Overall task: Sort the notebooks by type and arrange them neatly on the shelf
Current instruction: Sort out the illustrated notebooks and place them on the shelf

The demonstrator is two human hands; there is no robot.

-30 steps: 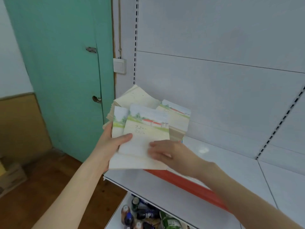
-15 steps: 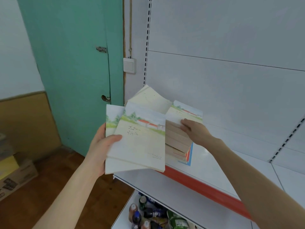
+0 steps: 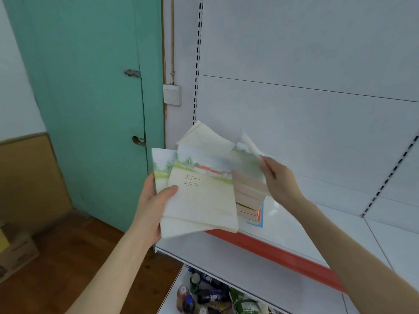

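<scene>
Teal door (image 3: pixel 90 98) (latch, handle), white wall switch (image 3: pixel 172 94), wooden floor (image 3: pixel 68 257) — brown dado panel (image 3: pixel 29 177) at left

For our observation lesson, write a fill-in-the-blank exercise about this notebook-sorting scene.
The left hand grips thin landscape-cover notebooks showing a ____-roofed house.
The ____ hand pinches another paper notebook above the stack of notebooks on the white metal shelf.
Plastic drink bottles sit on the level ____ that shelf.
Missing words: red; right; below.
</scene>
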